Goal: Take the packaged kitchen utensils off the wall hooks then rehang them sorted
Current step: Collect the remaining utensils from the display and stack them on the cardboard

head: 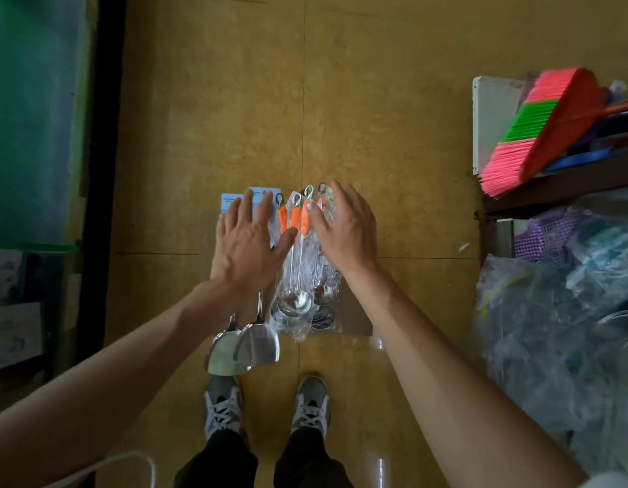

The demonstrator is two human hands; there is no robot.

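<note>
Packaged kitchen utensils lie side by side on the yellow floor (340,100) in front of my feet. On the left are two steel spatulas (258,343) with light blue header cards (265,192). To their right lie orange-handled ladles (295,265) in clear plastic wrap. My left hand (247,244) hovers flat over the spatula handles with fingers spread. My right hand (344,227) is spread over the rightmost wrapped ladles, fingertips near the orange handles. Neither hand grips anything.
A shelf unit on the right holds a pink-and-green broom (544,132) and bags of plastic-wrapped goods (559,332). A dark frame and green panel (34,118) run along the left, with boxes (13,332) below. My two grey shoes (266,406) stand just behind the utensils.
</note>
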